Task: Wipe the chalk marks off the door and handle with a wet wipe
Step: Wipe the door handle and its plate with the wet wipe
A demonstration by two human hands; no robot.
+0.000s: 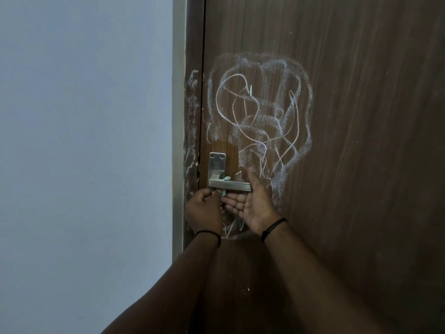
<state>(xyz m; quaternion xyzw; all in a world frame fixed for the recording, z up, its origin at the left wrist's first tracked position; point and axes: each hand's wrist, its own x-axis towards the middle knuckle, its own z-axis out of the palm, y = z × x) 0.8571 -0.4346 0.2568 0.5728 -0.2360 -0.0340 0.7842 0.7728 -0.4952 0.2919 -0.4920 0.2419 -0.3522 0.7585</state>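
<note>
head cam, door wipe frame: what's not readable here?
- Wet wipe: head view, mostly hidden behind the handle and the left hand; only teal bits show.
- Chalk marks below the handle: covered by both hands.
- Right hand fingertips: under the lever, contact unclear.
- Door: cut off by top, right and bottom edges.

Plain pale blue-grey wall, grey door frame, dim light
</note>
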